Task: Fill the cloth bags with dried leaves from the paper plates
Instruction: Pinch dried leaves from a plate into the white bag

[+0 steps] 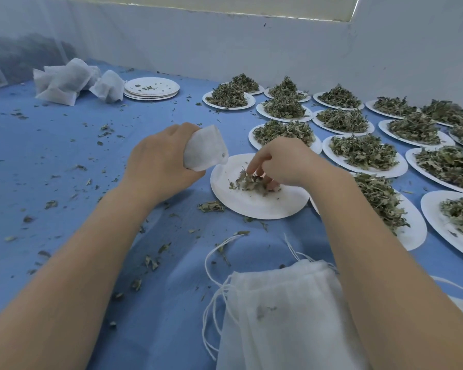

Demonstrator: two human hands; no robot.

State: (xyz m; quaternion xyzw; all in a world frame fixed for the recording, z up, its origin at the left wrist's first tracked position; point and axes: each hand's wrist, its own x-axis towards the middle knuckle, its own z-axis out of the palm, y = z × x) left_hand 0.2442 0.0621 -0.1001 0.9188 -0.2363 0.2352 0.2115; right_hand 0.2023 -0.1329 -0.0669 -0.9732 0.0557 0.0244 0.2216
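Gripping a small white cloth bag (204,148) in the left hand (161,164), the person holds it just above the blue-covered worktop (64,161), beside the left rim of a round white paper plate (254,204). Left grip: fingers curled round the bag, bag bunched, its mouth end sticking out toward the plate. Right hand (289,162) is down on that plate, fingers bent into the small remaining heap of dried green-brown leaves (251,182), pinching some; fingertips partly hidden by leaf bits, so how much is held cannot be told. Plate mostly bare around the heap. To the right and behind, many white paper plates piled with dried leaves (364,153) sit close together in rows. Far left back: a cluster of filled white cloth bags (64,81), and just right of them a stack of used white paper plates (151,88) with a few crumbs. Near bottom centre lies a flat pile of unfilled white drawstring bags (284,321), their white cords (214,263) looping out to the left. Loose leaf fragments (104,128) scattered over the blue cover.
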